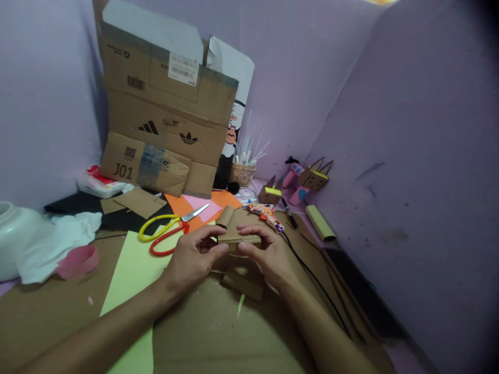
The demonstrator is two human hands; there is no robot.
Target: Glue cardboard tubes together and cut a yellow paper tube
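A small folded cardboard piece is held up between both hands near the middle of the view. My left hand pinches its left end with thumb and fingers. At the right end, my right hand grips it the same way, thumb in front. Just below lies another small cardboard piece. A curled cardboard strip sits behind the held piece. Scissors with yellow and red handles rest partly open left of my left hand, across yellow-green paper.
Large cardboard sheets lean on the back wall. A basket of glue sticks, cardboard animal figures, a patterned glue gun with black cord, a pink tape roll and a white jar stand around.
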